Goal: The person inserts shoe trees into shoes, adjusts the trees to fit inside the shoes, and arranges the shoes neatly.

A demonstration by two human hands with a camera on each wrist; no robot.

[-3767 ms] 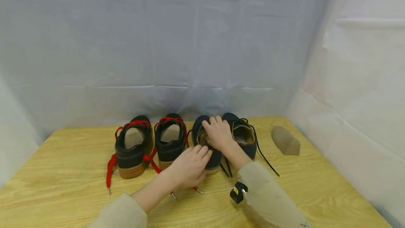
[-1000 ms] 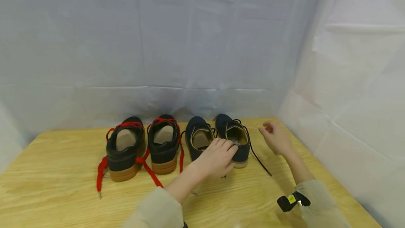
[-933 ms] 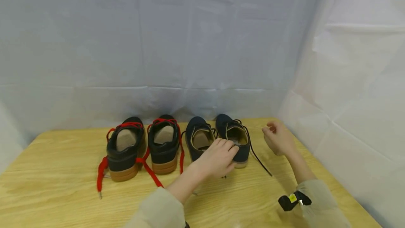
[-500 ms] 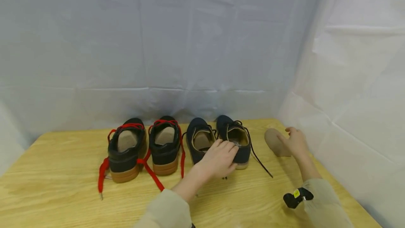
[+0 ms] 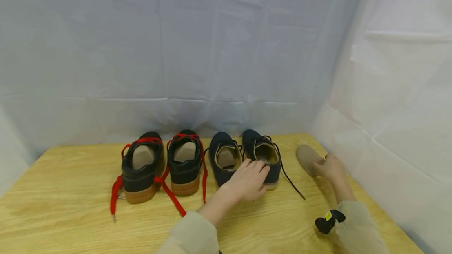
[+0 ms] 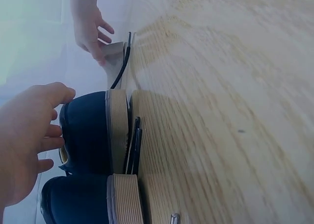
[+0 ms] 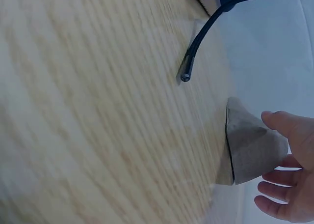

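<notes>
Now the right hand [image 5: 331, 166] clasps the tan foam shoe insert [image 5: 306, 158] near the worktop's right edge, to be lifted next toward the navy lace-up shoe [image 5: 264, 156] that the left hand [image 5: 247, 181] steadies with relaxed fingers.

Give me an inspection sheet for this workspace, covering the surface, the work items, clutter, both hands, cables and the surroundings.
Surface: light wooden table, grain visible.
Work items: right navy shoe with an empty opening; tan shoe insert lying on the table to its right.
Clutter: left navy shoe and two black shoes with red laces, each with a tan insert inside; loose black lace trailing on the table.
Hands: left hand rests on the heel of the right navy shoe, fingers fairly straight; right hand holds the insert's near end, fingers curved round it.
Cables: nothing seen; a small black device sits at the right sleeve.
Surroundings: pale sheeting behind and to the right.
</notes>
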